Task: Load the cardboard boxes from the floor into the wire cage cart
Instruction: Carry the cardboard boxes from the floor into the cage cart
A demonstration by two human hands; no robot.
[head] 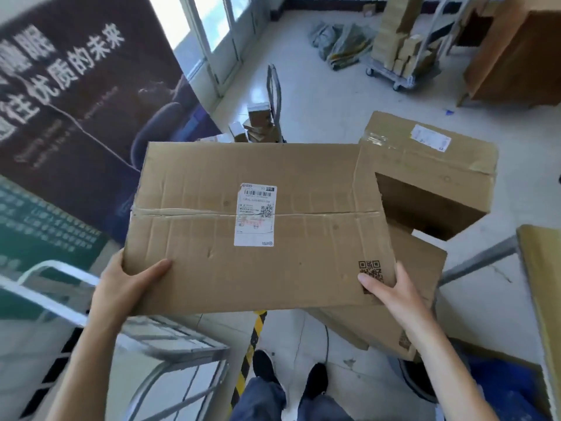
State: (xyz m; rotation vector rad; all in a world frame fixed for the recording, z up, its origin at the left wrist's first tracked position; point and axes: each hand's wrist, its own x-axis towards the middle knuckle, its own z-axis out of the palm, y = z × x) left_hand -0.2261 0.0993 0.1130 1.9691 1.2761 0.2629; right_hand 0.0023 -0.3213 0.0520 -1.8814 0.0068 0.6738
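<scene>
Fingers: thumbs atop cardboard box | left hand, right hand grip near corners

2 hands: left hand, right hand. 3 large cardboard boxes: held box, far box, lower box. 1 wire cage cart, near left. 1 loaded trolley, far right.

Pale floor — cardboard boxes (striped tape)

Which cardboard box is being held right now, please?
The box with the central white label: left hand and right hand hold its near corners; others lie untouched.
</scene>
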